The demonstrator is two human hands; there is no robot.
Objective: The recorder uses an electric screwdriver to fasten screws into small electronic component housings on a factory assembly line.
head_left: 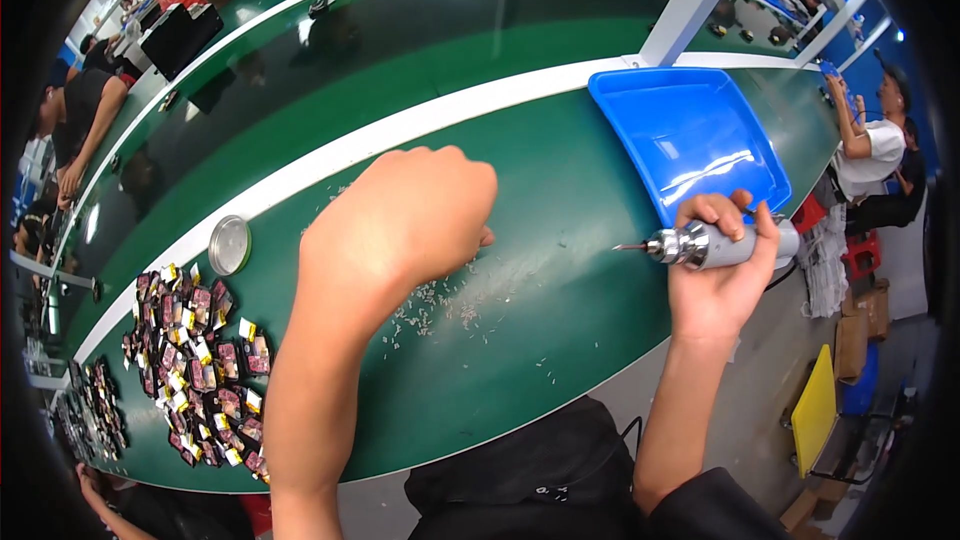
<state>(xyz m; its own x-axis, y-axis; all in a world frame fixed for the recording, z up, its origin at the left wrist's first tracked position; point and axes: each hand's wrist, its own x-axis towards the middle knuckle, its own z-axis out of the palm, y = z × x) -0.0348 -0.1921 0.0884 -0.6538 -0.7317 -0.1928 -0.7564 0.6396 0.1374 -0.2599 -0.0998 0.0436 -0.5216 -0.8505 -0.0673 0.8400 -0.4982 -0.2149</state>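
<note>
My left hand (405,205) is over the green table (590,325), its back turned up and its fingers curled under. Whatever it may hold is hidden beneath it. Small pale bits, perhaps screws (465,310), lie scattered on the table below and beside this hand. In my right hand (725,280) is a silver electric screwdriver (725,248), gripped around its body. Its thin bit points left, toward my left hand, and touches nothing that I can see.
A blue plastic tray (690,125) lies beyond my right hand. To the left are a round tin (230,245) and a heap of small black parts with yellow and white tabs (200,370). A white rail (390,130) divides the table from a conveyor. Other people sit along both sides.
</note>
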